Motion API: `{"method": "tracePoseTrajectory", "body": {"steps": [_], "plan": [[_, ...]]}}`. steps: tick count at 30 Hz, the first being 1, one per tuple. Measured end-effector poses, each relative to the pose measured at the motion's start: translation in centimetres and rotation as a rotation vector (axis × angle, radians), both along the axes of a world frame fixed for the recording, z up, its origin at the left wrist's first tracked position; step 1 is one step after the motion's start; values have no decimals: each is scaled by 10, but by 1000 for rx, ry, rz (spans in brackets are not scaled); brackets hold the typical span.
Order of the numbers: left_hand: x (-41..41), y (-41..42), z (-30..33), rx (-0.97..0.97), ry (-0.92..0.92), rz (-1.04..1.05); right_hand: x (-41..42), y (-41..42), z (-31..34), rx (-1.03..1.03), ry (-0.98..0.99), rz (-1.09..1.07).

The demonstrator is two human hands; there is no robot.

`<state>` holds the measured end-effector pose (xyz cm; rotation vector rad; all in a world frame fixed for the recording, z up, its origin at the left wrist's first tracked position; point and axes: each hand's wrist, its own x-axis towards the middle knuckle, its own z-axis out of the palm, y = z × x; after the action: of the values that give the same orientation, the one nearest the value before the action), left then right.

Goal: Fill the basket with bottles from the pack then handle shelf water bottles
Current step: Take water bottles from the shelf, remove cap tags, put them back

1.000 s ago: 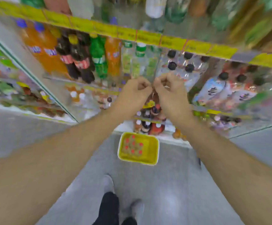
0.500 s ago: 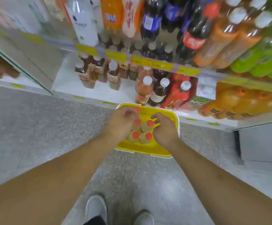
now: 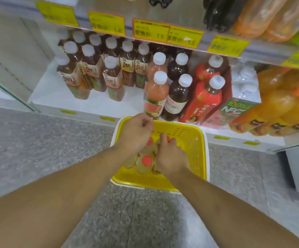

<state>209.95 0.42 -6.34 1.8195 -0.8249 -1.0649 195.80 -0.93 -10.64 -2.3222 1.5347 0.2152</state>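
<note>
Bottles [image 3: 146, 163] with red caps stand packed together in the yellow basket [image 3: 197, 154], which sits on the speckled grey floor [image 3: 38, 149] right against the foot of the shelf unit. We see our two bare forearms reaching down from the bottom edge of the view and meeting over that cluster. Our right hand [image 3: 171, 158] lies on the right side of the pack, its fingers curled down among the bottle tops; whether they pinch a cap or the wrapping we cannot tell, since the hand's back hides the tips. Our left hand [image 3: 136, 132] sits a little farther out, over the far left of the cluster, fingers bunched into a loose fist with thumb pressed to forefinger, apparently nipping something thin, though what it is stays unclear. One red cap shows fully between the wrists, and slivers of two more peek out by the knuckles.

Beyond the basket's far rim, on the lowest white shelf [image 3: 55, 93], stand a pink drink bottle [image 3: 156, 93], a dark bottle [image 3: 178, 97] and a red-labelled bottle [image 3: 205, 99], all white-capped. To their left is a group of brown tea bottles [image 3: 93, 68]; to the right, clear water bottles [image 3: 246, 81] behind a green carton, then orange drink bottles [image 3: 279, 104]. Above runs a rail of yellow price tags [image 3: 150, 31].
</note>
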Motion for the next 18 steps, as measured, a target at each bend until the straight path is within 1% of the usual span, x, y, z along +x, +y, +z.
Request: {"method": "tracePoseTrajectory", "body": {"steps": [6, 8, 9, 11, 13, 16, 18], "plan": [[-6, 5, 14, 5, 67, -10, -36, -34, 17, -48, -84, 132], [-3, 5, 29, -4, 70, -20, -52, -45, 47, -68, -87, 190], [-3, 4, 41, -8, 64, -41, -59, -50, 72, -63, -92, 226], [-6, 2, 76, -16, 69, -106, -70, -59, 135, -55, -115, 305], [-10, -2, 129, -11, 110, -248, -76, -64, 217, -28, -146, 371], [-11, -5, 235, 25, 73, -570, -75, -63, 354, 21, -171, 426], [-10, -8, 320, 85, 150, -771, -73, -61, 450, 17, -212, 454]]}}
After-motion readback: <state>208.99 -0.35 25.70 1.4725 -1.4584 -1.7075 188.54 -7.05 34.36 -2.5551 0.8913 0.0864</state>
